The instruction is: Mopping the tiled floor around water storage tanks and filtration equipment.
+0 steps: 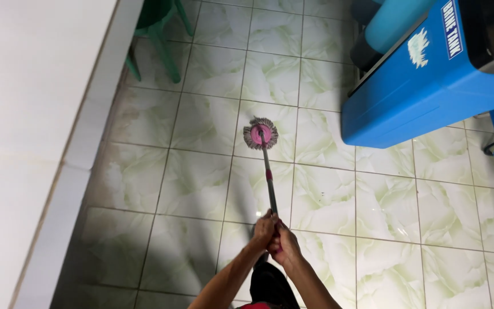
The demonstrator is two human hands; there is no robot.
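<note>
Both my hands, left [264,228] and right [284,243], are closed tight around the near end of the mop [269,177]. Its pink head [260,134] rests on the floor [195,183], ahead of my grip, near the blue tank [430,86].

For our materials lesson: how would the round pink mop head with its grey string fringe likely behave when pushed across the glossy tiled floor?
The round pink mop head probably drags softly: its grey fringe splays flat, so it looks floppy. The thin metal mop handle runs straight, so it likely stays stiff under both the left hand and right hand. The glossy pale tiled floor reflects light, so the head may glide easily.
</note>
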